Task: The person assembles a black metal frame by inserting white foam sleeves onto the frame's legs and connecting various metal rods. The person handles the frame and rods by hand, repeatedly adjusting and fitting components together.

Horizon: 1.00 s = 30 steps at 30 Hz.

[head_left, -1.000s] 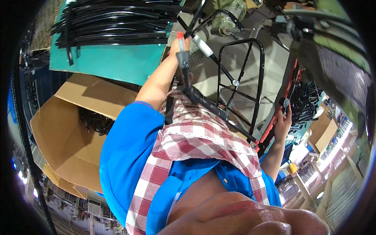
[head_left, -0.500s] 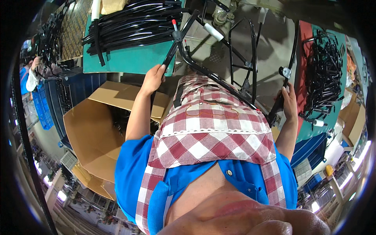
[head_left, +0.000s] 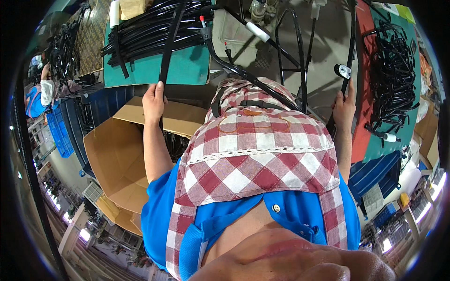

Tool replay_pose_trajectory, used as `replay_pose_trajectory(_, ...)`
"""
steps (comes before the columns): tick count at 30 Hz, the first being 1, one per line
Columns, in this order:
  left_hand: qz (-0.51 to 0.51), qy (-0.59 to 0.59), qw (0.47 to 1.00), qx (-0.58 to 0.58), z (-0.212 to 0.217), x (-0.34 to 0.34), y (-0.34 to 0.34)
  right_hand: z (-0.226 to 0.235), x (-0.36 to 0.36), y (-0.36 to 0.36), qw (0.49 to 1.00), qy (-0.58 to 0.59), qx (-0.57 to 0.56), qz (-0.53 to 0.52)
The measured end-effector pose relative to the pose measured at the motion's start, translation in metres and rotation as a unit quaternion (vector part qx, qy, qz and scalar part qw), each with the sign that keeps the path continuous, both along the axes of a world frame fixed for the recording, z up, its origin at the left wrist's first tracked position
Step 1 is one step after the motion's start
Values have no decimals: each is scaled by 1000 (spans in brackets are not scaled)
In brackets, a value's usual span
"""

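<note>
My left hand (head_left: pixel 153 103) is closed around a long flat black bar (head_left: pixel 169 44), held nearly upright in front of the green table. The bar's lower end runs down behind my hand toward the cardboard box. On the right, my right hand (head_left: pixel 344 110) grips a black tube (head_left: pixel 352 33), its index finger stretched up beside a silver clamp (head_left: pixel 343 71). Between my hands stands a black tubular frame (head_left: pixel 303 70). A curved black tube (head_left: pixel 243 80) with a red-tipped end crosses in front of my checked apron. The right tube's lower part is partly hidden by my hand.
Black tubes (head_left: pixel 145 35) lie piled on the green table (head_left: pixel 187 70). An open cardboard box (head_left: pixel 110 159) stands at the left. Bent black parts (head_left: pixel 389 79) cover the red and green table at right. Another person (head_left: pixel 37 98) is at the far left.
My left hand has moved left with the flat bar, which now stands more upright and apart from the curved tube's joint. My right hand stays on its tube, which has shifted slightly.
</note>
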<state>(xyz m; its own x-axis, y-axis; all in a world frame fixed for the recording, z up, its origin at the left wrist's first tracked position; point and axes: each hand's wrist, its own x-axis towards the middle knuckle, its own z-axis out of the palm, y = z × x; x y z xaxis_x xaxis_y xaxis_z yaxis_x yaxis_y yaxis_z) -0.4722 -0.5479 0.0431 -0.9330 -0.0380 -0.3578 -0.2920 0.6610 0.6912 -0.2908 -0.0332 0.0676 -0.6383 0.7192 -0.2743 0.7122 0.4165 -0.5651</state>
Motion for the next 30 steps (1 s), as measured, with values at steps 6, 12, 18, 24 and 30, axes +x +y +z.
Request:
replay_pose_trajectory(6,3,43,997,57,8,-24,-2,50,-31,1,997,-75,-8,-15)
replay_pose_trajectory(12,-141,107,984,14,38,-43,33,26,-19,9,998,-50,34,9)
replay_pose_trajectory(18,-219,128,967,-7,33,-59,43,10,-11,18,998,-9,54,20)
replay_pose_trajectory(24,-347,155,919,-107,57,-75,75,22,-28,7,999,-32,35,-22)
replay_pose_trajectory(30,-477,166,845,-178,63,-93,125,0,-24,15,998,27,56,5)
